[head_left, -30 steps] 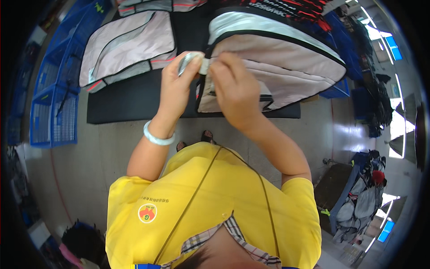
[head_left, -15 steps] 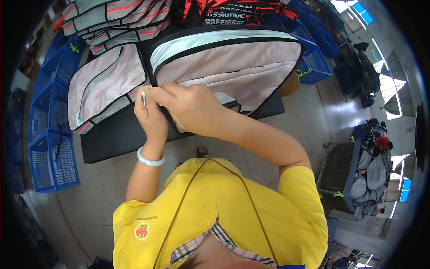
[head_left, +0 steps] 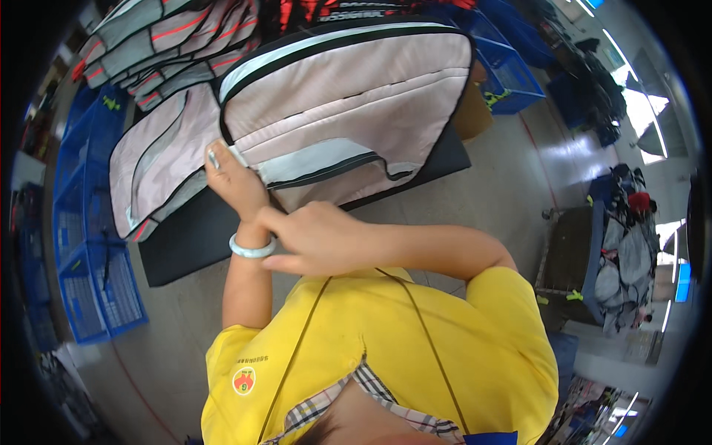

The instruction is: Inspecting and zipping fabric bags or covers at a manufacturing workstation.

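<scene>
the work looks partway: the pink fabric panel point(head_left: 348, 96) lies spread on the black table point(head_left: 185, 248), the left hand point(head_left: 239, 185) pinches a small shiny thing point(head_left: 214, 159) by the panel's left edge, the right hand point(head_left: 315, 236) hangs loose-fingered near the pale bracelet point(head_left: 249, 253), and what remains cannot be told.

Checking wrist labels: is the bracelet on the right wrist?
No, the pale bracelet sits around the wrist of the left hand.

1 head-worn fisheye view, downward from close above left hand point(head_left: 239, 185) and right hand point(head_left: 315, 239)
</scene>
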Tool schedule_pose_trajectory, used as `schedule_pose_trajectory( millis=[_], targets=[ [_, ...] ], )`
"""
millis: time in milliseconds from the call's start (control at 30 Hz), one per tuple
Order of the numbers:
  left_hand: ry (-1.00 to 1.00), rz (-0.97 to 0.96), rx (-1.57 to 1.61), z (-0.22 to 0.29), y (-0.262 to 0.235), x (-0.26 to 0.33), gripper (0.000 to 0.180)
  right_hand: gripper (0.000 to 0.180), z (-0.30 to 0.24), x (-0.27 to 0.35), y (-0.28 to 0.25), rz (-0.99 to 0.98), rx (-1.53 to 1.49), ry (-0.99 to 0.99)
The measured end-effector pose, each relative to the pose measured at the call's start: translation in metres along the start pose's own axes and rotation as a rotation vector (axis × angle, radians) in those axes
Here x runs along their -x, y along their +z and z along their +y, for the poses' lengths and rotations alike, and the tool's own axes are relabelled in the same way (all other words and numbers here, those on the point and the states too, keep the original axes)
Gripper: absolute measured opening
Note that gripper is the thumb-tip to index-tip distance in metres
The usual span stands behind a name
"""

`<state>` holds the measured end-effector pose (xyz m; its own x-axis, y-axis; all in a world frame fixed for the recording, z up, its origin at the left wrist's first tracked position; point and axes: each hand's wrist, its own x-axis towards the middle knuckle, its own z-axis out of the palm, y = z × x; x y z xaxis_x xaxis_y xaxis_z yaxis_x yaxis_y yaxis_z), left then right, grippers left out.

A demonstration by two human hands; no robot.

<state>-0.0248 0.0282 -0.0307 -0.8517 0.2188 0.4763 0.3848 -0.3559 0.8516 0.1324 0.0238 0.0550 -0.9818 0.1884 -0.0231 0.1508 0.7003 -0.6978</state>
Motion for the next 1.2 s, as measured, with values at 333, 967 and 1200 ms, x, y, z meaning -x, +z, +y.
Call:
schedule_pose_trajectory(
  millis=[333, 967, 1200],
  targets=[
    [-0.28, -0.144, 0.334, 0.009, -0.013, 0.001, 0.028, 0.047, 0.233, 0.057, 0.17, -0.397, -0.097, 0.596],
    [-0.707, -0.263, 0.72, 0.032, -0.009, -0.004, 0.023, 0.03, 0.034, 0.001, -0.068, 0.617, 0.269, -0.281],
    [-0.725, -0.309, 0.717, 0.033, -0.013, 0.001, 0.027, 0.02, 0.035, -0.024, -0.063, 0.596, 0.675, -0.534]
  ],
)
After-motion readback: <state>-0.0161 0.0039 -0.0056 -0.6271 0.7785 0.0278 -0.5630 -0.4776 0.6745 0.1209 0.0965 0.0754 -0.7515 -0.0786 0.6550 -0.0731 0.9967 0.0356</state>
